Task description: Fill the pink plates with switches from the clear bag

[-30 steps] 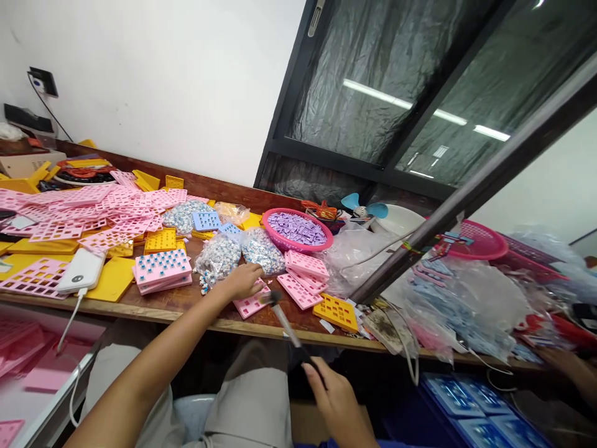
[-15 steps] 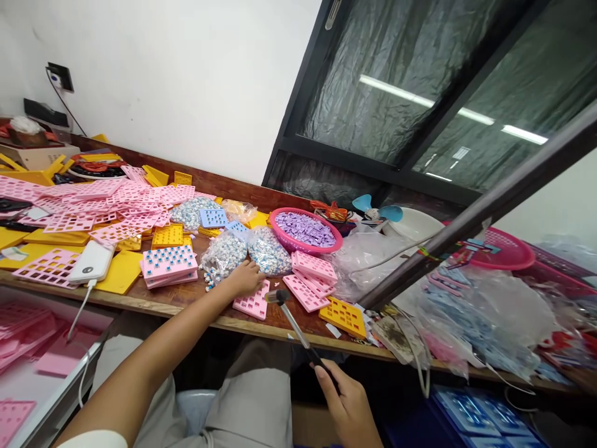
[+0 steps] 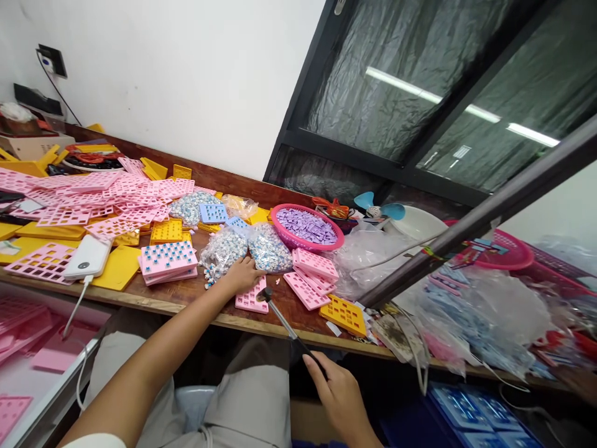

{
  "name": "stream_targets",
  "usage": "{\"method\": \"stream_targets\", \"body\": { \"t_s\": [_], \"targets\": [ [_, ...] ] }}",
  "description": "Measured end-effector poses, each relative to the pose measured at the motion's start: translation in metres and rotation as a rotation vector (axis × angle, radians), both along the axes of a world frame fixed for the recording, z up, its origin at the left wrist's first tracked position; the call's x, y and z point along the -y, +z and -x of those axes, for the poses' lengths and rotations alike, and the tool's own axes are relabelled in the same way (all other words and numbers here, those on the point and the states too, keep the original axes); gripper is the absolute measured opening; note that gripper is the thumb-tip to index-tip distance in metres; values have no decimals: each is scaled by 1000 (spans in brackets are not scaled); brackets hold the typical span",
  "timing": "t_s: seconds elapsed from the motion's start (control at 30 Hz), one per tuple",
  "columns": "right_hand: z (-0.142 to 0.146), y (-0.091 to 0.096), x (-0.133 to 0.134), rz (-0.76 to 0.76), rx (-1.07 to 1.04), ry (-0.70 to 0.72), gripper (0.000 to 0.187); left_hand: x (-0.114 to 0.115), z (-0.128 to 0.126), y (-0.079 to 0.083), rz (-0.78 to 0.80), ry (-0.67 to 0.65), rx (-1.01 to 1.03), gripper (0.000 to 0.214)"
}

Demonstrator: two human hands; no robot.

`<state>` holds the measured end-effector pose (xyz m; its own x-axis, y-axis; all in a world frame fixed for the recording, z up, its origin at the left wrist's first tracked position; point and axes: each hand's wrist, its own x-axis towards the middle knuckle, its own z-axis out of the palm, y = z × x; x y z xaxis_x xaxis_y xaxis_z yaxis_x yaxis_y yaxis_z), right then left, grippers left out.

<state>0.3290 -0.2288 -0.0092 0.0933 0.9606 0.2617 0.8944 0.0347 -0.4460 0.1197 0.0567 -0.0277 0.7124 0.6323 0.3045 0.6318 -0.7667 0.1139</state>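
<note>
My right hand (image 3: 339,389) is wrapped round the black grip of a hammer (image 3: 285,320) with a metal shaft. The hammer's small head is over the right side of a pink grid panel (image 3: 249,303) near the table's front edge; whether they touch I cannot tell. My left hand (image 3: 243,275) lies at the back part of that panel, its fingers bent downward and close together. What is under its fingertips is hidden. Just behind it are clear bags of small white and blue parts (image 3: 224,249). Left of it, a pink panel studded with blue pieces (image 3: 168,258) tops a small stack.
Stacked pink panels (image 3: 310,283) and a yellow panel (image 3: 344,315) lie to the right. Behind stands a pink basket (image 3: 332,244) of purple pieces. A slanted dark pole (image 3: 448,239) crosses the right side. A white power bank (image 3: 88,256) with a cable lies left.
The hammer has swung left and slightly down, so its head now overlaps the pink panel. My right hand moved slightly left and up. My left hand stays at the panel.
</note>
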Motion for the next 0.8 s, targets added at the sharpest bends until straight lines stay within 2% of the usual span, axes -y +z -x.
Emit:
{"method": "stream_targets", "body": {
  "t_s": [0.17,0.3,0.4,0.57,0.8],
  "targets": [
    [3,2,4,-75,-120,-21,52,-4,0,-5,21,27,23,39],
    [5,-7,4,-15,-4,51,47,-3,-1,-8,31,30,34,42],
    [3,-10,4,-7,-10,62,44,-1,-1,-7,38,26,38,42],
    [-1,-4,3,7,22,53,44,2,2,-2,35,31,46,39],
    [10,5,-11,-81,-163,8,47,-7,12,-1,49,40,43,36]
  ]
}}
